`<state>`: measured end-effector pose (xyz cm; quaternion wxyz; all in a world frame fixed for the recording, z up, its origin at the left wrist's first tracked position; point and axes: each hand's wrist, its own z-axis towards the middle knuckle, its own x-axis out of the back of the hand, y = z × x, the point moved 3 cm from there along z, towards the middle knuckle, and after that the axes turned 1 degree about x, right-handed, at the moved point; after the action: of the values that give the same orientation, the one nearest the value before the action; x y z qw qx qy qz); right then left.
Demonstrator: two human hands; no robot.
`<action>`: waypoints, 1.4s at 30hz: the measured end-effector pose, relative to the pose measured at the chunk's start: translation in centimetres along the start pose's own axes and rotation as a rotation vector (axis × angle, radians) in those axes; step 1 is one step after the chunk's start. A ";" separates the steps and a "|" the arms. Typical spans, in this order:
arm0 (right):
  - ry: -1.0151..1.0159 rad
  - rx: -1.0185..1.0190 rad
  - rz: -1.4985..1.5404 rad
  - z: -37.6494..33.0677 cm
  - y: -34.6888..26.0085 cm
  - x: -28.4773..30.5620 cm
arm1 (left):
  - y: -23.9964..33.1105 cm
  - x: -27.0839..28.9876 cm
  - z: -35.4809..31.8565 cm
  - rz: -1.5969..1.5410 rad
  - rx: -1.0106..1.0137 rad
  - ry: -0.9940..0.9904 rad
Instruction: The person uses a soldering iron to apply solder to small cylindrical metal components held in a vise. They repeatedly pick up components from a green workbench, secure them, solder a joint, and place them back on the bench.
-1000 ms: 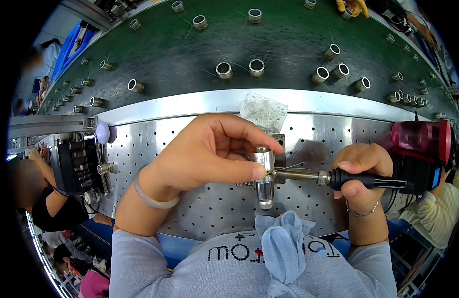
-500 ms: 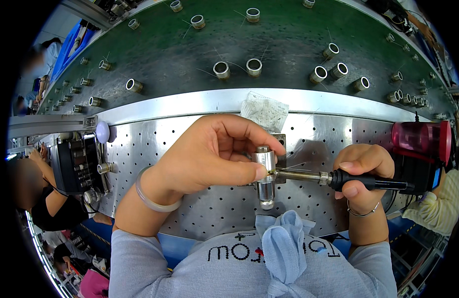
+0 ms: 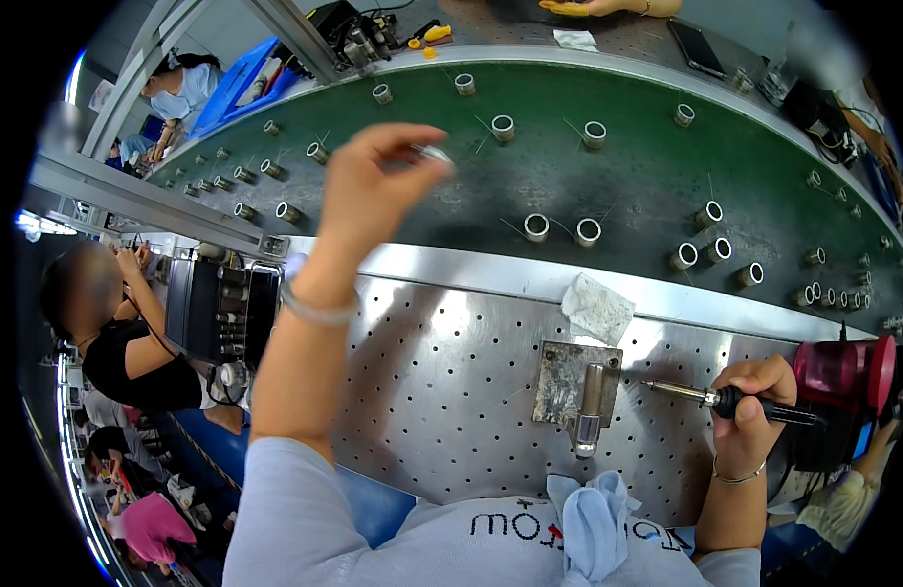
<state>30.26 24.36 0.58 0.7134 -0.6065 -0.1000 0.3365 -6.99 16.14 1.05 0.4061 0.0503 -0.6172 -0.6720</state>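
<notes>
The perforated worktop (image 3: 451,391) is bright sheet metal, smooth and glaring under the light. The conveyor belt (image 3: 627,166) beyond it is matt green, rubbery in look, carrying shiny metal rings (image 3: 536,227). The small jig plate (image 3: 573,382) is dull, stained grey metal with a polished steel pin. A crumpled white tissue (image 3: 598,307) looks soft and papery. The soldering iron (image 3: 730,399) has a bare metal shaft and a matt black plastic grip. Its stand (image 3: 842,367) is glossy red plastic.
</notes>
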 end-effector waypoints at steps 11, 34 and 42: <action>0.029 -0.076 -0.018 0.0 0.2 0.1 | -4.6 4.2 4.6 0.674 -0.165 0.066; 0.059 -0.121 0.009 -0.1 -0.4 0.5 | 5.8 -8.5 -5.4 -0.714 0.351 -0.916; -0.011 -0.125 0.005 -0.6 -0.3 -0.3 | 5.0 -9.8 -9.2 -0.868 0.526 -1.084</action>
<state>30.47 23.67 0.84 0.6727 -0.6484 -0.1233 0.3346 7.17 15.28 -0.98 -0.2832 0.0467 -0.7962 -0.5326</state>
